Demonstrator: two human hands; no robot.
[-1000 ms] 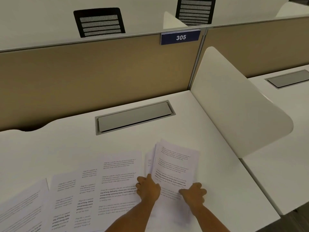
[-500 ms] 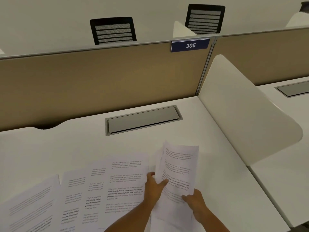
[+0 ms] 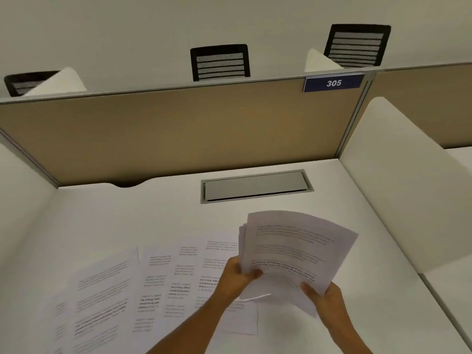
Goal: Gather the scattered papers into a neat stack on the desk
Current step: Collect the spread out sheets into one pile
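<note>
left hand (image 3: 236,275) clamped on bundle of papers (image 3: 293,254) at its 9 o'clock edge | right hand (image 3: 324,300) clamped on its 5 o'clock corner | bundle lifted off bench (image 3: 153,221), sheets bowed, uneven | loose sheets (image 3: 158,284) fanned flat, overlapping, at 9 o'clock of bundle | grey cable flap (image 3: 255,186) at 12

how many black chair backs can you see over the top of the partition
3. One chair back at far left, partly hidden by a white divider; one in the middle; one at right above the 305 sign. More may be hidden below the partition.
</note>
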